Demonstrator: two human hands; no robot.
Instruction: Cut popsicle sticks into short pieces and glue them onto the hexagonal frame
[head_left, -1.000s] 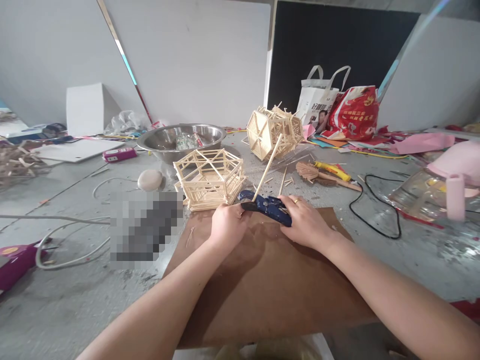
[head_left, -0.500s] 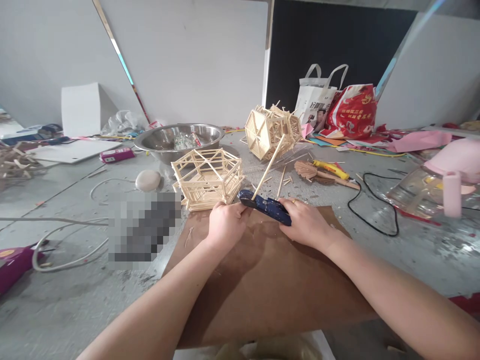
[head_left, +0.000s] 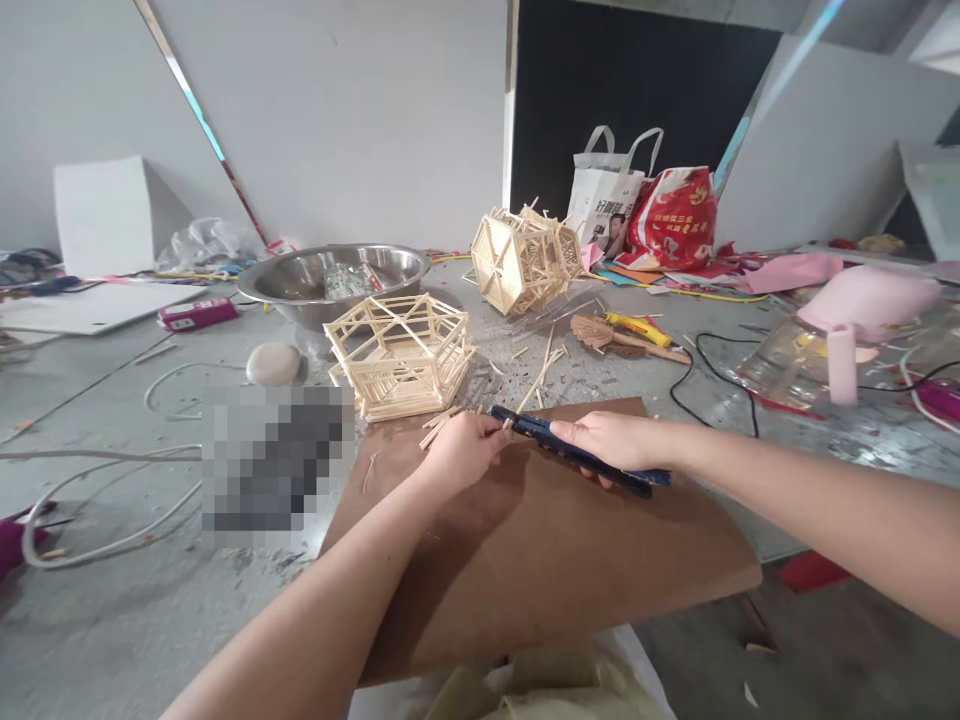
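My right hand (head_left: 613, 441) grips the handles of dark blue cutters (head_left: 577, 455) held low over a brown cardboard sheet (head_left: 540, 560). My left hand (head_left: 463, 450) is closed in a pinch on a thin wooden stick (head_left: 534, 385) whose near end meets the cutter jaws; the stick now lies low, pointing away. Short cut stick pieces (head_left: 439, 425) lie just left of my left hand. A hexagonal stick frame (head_left: 397, 352) stands right behind that hand, and a second stick model (head_left: 525, 260) lies farther back.
A steel bowl (head_left: 300, 285) sits behind the frame. Bags (head_left: 645, 215), coloured paper, a yellow tool (head_left: 637, 327), a black cable (head_left: 712, 375) and a pink and clear container (head_left: 840, 340) crowd the right. White cords (head_left: 112, 480) and a pixelated patch (head_left: 274, 460) lie left.
The long stick that stood slanting up from the cutter jaws now lies low and looks shorter. My right hand turned the cutters flatter and rightward. The view shifted to the right.
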